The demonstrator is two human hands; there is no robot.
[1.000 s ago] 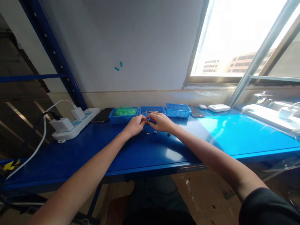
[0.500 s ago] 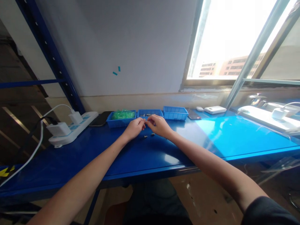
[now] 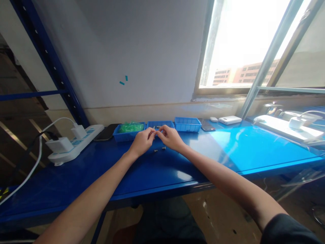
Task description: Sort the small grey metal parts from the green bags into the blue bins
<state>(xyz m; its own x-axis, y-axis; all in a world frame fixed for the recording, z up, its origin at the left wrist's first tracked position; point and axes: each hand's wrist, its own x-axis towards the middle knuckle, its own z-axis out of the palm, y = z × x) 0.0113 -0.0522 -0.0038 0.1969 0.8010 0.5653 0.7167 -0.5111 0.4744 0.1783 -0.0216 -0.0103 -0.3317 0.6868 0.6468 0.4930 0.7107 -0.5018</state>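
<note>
My left hand and my right hand meet fingertip to fingertip above the blue table. Both are closed in a pinch, and whatever sits between the fingers is too small and covered to name. Just below them on the tabletop lie two small metal pieces, a dark one and a shinier one. Behind the hands stands the middle blue bin, with a few small metal parts in it, partly hidden by my fingers. The left blue bin holds green plastic packets.
A third blue bin stands to the right, beside a phone and a white power bank. On the left are a dark phone and a white power strip with plugs and cables. Another power strip lies far right.
The whole view has shifted slightly, with the scene a little lower and further left. My hands stay together at the same spot over the table, fingers still pinched.
</note>
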